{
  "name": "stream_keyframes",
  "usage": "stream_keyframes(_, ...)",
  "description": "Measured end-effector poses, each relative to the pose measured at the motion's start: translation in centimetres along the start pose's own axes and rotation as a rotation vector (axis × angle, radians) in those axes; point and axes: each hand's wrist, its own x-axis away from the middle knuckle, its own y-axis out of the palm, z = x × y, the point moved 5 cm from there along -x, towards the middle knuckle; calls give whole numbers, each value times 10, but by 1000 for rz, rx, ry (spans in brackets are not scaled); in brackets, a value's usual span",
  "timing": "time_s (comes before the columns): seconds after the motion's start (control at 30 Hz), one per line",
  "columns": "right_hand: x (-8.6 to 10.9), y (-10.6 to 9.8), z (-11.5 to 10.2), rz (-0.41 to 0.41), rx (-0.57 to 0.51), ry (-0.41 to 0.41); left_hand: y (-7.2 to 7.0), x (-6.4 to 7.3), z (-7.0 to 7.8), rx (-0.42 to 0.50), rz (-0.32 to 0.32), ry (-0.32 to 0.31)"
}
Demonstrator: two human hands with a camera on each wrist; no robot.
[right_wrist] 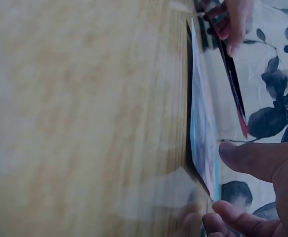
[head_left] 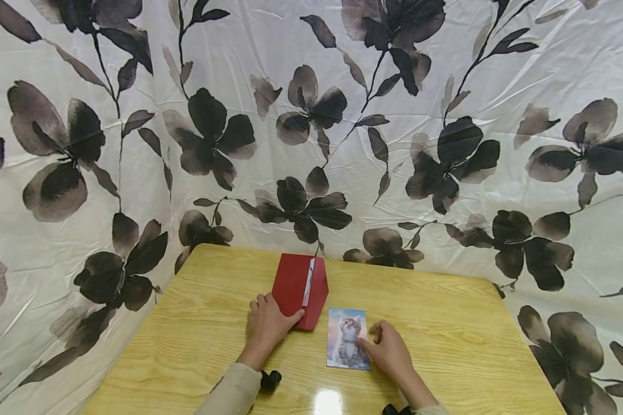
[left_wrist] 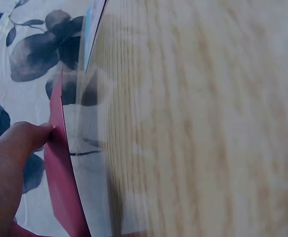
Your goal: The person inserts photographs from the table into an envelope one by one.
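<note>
A red envelope (head_left: 291, 282) lies toward the far side of the table, its pointed flap turned to the right and a pale strip showing along its opening. My left hand (head_left: 271, 323) holds its near left part, thumb on top; in the left wrist view the thumb presses the envelope (left_wrist: 62, 163). To the right and nearer is a card with a kitten picture (head_left: 348, 340). My right hand (head_left: 391, 351) has the thumb over the card's right edge and the fingers bent beside it. The right wrist view shows the card (right_wrist: 203, 118) edge-on between thumb and fingers.
The wooden table (head_left: 187, 346) has rounded far corners. A white cloth with dark flowers (head_left: 301, 213) hangs behind and at both sides. Dark wrist devices (head_left: 271, 380) sit at both wrists, and a light glare (head_left: 327, 402) shows at the near edge.
</note>
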Motion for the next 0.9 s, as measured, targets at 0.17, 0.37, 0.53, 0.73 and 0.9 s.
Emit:
stream_keyframes(0.17,6,2,2,-6,47,-9,1,-1,-1,7,8,4)
stream_keyframes(0.37,10,3,0,-15,100,-30,2,-1,-1,-3,8,2)
stream_keyframes(0.53,13,3,-3,-16,140,-57,1,-1,-1,-4,8,3)
stream_keyframes(0.73,14,4,-5,-25,161,-60,2,0,-2,-7,5,3)
stream_keyframes(0.9,14,5,-5,-28,168,-48,2,0,-3,-9,9,14)
